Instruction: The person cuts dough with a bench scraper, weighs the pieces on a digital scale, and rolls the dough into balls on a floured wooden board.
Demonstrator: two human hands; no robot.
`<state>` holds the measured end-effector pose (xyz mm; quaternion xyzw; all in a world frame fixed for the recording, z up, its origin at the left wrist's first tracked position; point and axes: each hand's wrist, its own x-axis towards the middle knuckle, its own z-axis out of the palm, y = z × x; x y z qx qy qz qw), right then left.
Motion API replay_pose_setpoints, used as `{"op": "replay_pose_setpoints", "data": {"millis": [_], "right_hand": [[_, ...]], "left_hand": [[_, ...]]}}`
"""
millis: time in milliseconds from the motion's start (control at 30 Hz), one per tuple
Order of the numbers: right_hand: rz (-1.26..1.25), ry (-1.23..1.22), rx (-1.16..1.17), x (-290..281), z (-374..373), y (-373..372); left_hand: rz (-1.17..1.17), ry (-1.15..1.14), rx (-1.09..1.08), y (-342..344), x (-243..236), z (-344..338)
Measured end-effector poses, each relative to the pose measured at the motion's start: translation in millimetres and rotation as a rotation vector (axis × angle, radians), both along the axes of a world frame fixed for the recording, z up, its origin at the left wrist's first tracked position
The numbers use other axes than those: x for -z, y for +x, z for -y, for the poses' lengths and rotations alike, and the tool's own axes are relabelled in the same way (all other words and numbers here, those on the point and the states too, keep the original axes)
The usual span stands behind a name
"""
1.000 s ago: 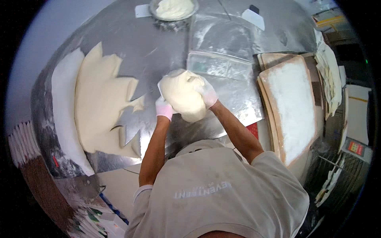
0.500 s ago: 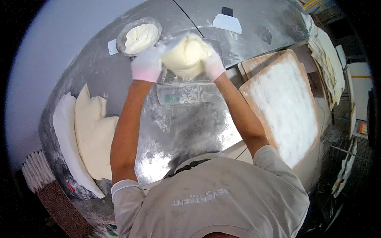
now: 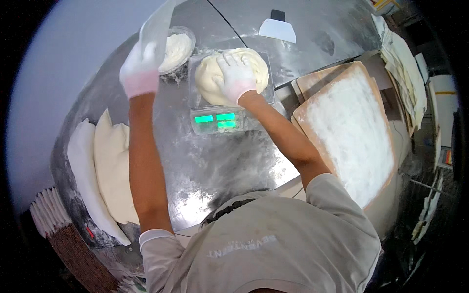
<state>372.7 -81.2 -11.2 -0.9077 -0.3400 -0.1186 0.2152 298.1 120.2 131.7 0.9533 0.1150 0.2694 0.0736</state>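
Observation:
My left hand (image 3: 140,69), in a white glove with a pink cuff, grips a pale, flat scraper-like sheet (image 3: 156,22), raised beside a clear bowl of white flour or dough (image 3: 175,51). My right hand (image 3: 237,75), gloved likewise, lies open with fingers spread on top of a large pale dough mass (image 3: 207,83). The dough sits on the pan of a flour-dusted scale (image 3: 215,126) with green lit displays.
Cut sheets of dough (image 3: 111,173) lie at the left on the steel table (image 3: 220,166). Flour-coated boards (image 3: 347,136) are stacked at the right, beside folded cloths (image 3: 398,68). A white scraper (image 3: 277,30) and a dark object (image 3: 278,14) lie at the back.
The dough moved forward from the front of the table onto the scale. My left hand has left it and risen up-left with the flat sheet. The scale's green displays now show lit.

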Motion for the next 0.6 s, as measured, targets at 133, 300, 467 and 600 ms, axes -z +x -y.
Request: {"op": "replay_pose_setpoints", "data": {"millis": [133,300,467,600], "right_hand": [[-0.098,0.195,-0.060,-11.0,14.2,-2.8],[-0.291,0.452,0.038,-11.7,91.7,-80.4],[-0.427,0.448,0.094,68.2,168.0,-204.8],[-0.755,0.481,0.276,130.5,181.9,-276.7]], "left_hand": [[-0.122,-0.050,0.048,-94.8,49.6,-36.4],[-0.434,-0.450,-0.045,-248.2,109.7,-30.3],[-0.682,-0.441,-0.161,-333.9,142.4,-29.8],[-0.659,-0.525,-0.087,-350.5,143.0,-28.9]]}}
